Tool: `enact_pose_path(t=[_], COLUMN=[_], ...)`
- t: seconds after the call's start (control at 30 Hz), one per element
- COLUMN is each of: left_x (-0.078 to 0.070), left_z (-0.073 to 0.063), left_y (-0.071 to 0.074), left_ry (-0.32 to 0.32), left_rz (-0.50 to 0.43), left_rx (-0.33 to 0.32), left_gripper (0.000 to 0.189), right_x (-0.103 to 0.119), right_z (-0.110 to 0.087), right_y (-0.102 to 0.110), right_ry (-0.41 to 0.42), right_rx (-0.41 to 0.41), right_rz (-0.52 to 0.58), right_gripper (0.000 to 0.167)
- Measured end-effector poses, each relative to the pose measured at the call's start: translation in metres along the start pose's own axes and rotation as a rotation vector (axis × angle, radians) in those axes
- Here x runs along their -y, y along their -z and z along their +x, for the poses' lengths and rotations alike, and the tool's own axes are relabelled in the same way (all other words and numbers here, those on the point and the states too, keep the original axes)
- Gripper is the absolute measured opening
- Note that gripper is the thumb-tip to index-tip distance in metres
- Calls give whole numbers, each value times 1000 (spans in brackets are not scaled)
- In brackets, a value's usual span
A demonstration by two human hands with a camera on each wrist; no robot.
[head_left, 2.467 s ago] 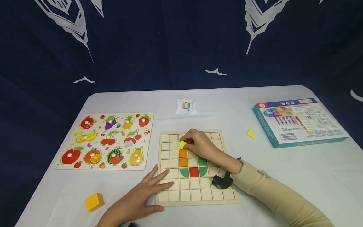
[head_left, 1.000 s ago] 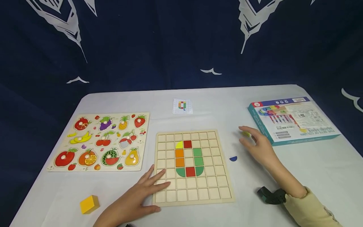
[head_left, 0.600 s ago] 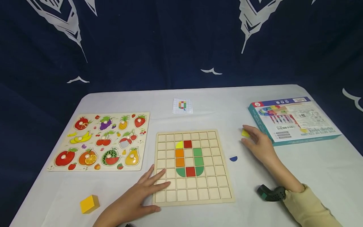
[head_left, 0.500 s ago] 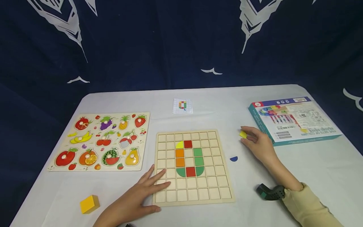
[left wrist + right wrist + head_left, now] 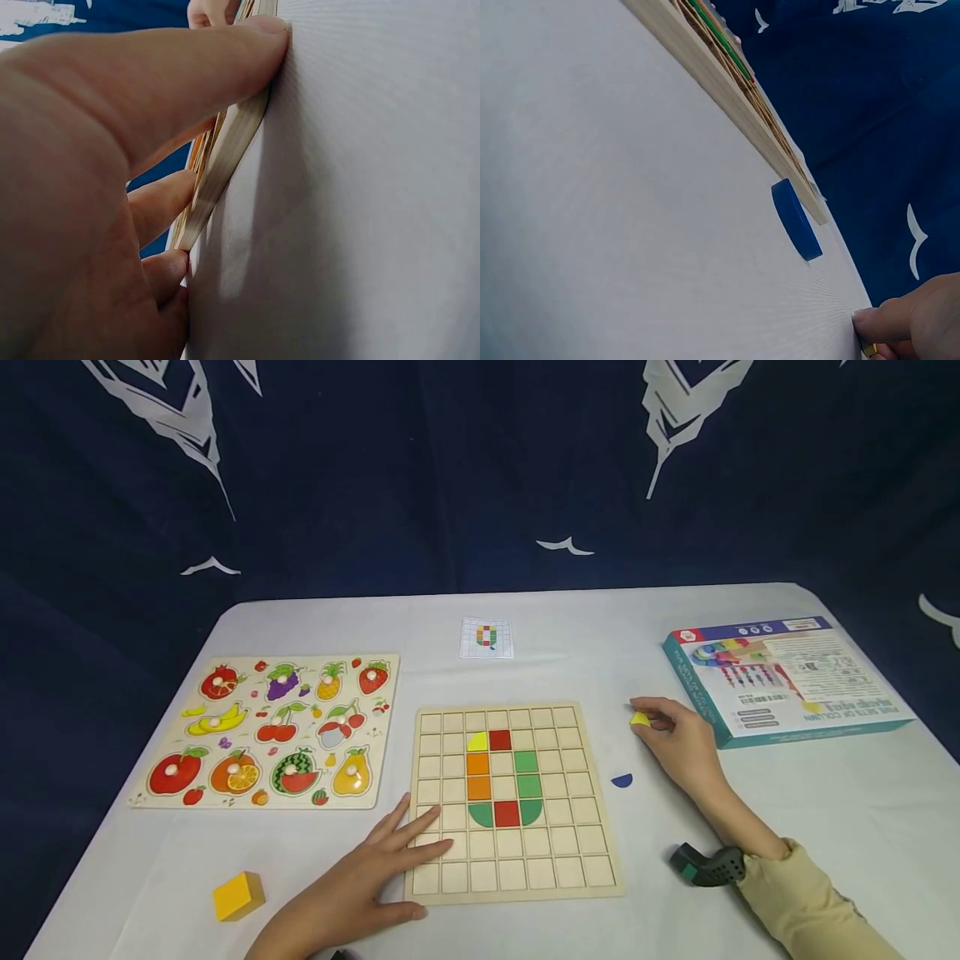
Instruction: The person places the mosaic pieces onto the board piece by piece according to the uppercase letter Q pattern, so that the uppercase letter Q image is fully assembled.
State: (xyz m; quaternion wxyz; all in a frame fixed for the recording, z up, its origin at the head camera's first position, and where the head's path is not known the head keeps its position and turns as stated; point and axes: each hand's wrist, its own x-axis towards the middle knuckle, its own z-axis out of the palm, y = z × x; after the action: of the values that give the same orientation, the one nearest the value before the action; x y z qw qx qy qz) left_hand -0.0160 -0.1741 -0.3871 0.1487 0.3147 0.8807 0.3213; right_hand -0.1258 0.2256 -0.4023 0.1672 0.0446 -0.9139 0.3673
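My right hand (image 5: 681, 745) pinches a small yellow tile (image 5: 640, 718) between thumb and fingers, close over the cloth right of the wooden grid board (image 5: 577, 868). Fingers hide part of that tile. My left hand (image 5: 367, 868) lies spread, fingertips on the board's left edge and thumb at its lower corner. On the board, a ring of tiles shows a yellow quarter-round (image 5: 477, 742), red squares (image 5: 499, 740), orange squares (image 5: 477, 764), green squares (image 5: 527, 762) and green quarter-rounds (image 5: 531, 812). A blue half-round tile (image 5: 622, 781) lies between the board and my right hand.
A fruit peg puzzle (image 5: 255, 735) lies at the left, with a yellow block (image 5: 238, 897) in front of it. Behind the board is a small pattern card (image 5: 486, 637). At the right back lies a flat cardboard box (image 5: 787, 681), near my right hand.
My right hand left the board's yellow quarter-round in its cell, went right to the other yellow tile, pinched it and drew it slightly toward the board. The left hand stayed put.
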Motion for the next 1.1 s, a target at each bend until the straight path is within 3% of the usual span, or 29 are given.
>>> enact_pose_path(t=[0.5, 0.77, 0.93, 1.1], left_x=[1, 3, 2, 1], left_z=[0, 1, 1, 1], left_y=[0, -1, -2, -1], left_ry=[6, 5, -6, -11], left_rz=[-15, -4, -3, 8], left_rx=[31, 29, 33, 28], left_gripper=[73, 74, 73, 73], right_x=[8, 38, 56, 76], right_z=[0, 8, 14, 19], right_y=[4, 7, -3, -15], right_ry=[35, 82, 120, 94], right_rx=[5, 97, 169, 250], right_rz=[75, 146, 233, 292], right_gripper=[26, 33, 34, 31])
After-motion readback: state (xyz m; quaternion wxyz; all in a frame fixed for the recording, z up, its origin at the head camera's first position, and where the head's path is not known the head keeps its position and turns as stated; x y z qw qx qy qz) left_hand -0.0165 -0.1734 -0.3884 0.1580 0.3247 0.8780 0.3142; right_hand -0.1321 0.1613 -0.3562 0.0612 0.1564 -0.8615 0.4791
